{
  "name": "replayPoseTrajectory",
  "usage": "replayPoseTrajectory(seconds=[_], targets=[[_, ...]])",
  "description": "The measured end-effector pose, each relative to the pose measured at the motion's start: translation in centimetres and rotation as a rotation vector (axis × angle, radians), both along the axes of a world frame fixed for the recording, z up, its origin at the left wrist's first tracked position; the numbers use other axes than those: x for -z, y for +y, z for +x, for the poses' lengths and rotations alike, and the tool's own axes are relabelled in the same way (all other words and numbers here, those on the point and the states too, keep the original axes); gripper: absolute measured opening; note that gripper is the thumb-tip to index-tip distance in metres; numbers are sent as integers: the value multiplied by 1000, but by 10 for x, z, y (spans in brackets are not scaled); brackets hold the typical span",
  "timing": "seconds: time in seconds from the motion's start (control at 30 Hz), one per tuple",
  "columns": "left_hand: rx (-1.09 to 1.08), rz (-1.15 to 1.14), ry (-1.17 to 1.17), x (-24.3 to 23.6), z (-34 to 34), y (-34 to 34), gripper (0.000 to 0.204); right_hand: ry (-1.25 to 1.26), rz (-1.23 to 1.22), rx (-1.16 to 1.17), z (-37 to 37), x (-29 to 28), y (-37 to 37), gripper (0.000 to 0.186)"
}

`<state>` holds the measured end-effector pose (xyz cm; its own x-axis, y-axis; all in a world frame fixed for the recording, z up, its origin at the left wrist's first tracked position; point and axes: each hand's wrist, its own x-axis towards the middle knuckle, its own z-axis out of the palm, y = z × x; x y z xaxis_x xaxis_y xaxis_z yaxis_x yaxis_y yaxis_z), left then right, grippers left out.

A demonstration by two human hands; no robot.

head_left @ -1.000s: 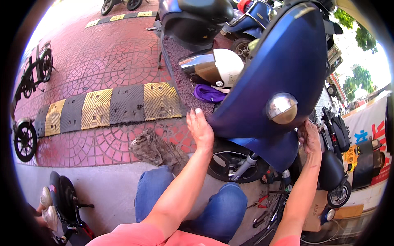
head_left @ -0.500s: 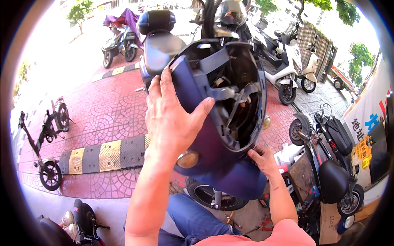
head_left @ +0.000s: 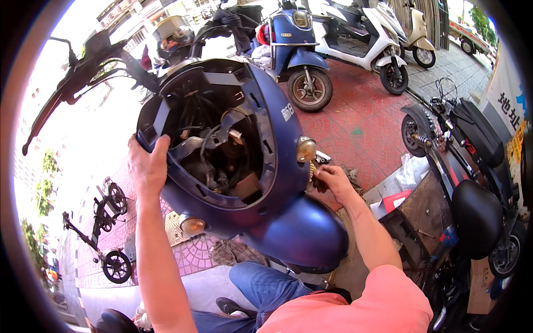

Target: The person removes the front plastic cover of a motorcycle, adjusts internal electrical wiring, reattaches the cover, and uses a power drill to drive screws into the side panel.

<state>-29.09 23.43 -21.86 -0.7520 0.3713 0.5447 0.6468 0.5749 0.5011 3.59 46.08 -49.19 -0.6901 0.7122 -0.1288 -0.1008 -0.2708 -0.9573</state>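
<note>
In front of me stands a dark blue scooter with its front opened up, wires and brackets bare inside the cavity. At the left rim of the front panel, my left hand grips the edge, thumb over the inside lip and fingers out of sight behind. My right hand is beside the shell's right flank, just below the amber turn signal. Its fingers are pinched together by something small and brownish that I cannot make out. A second turn signal sits low on the left, above the blue front fender.
A blue scooter and a white scooter are parked beyond. To the right are a black electric bike and a toolbox. A rag lies under the shell, and a folding bike stands left.
The scooter's front has swung left and turned in view. My left hand has shifted to the far left rim; my right hand has left the lower edge for the right flank.
</note>
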Motion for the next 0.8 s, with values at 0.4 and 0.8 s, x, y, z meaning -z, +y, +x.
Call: replayPoseTrajectory(seconds=[0.4,0.8], targets=[[61,84,-36,7,-15,10,67,-201,-137,233,-103,148,79,75],[114,242,-184,5,-5,-11,60,115,-94,446,-100,85,46,48]])
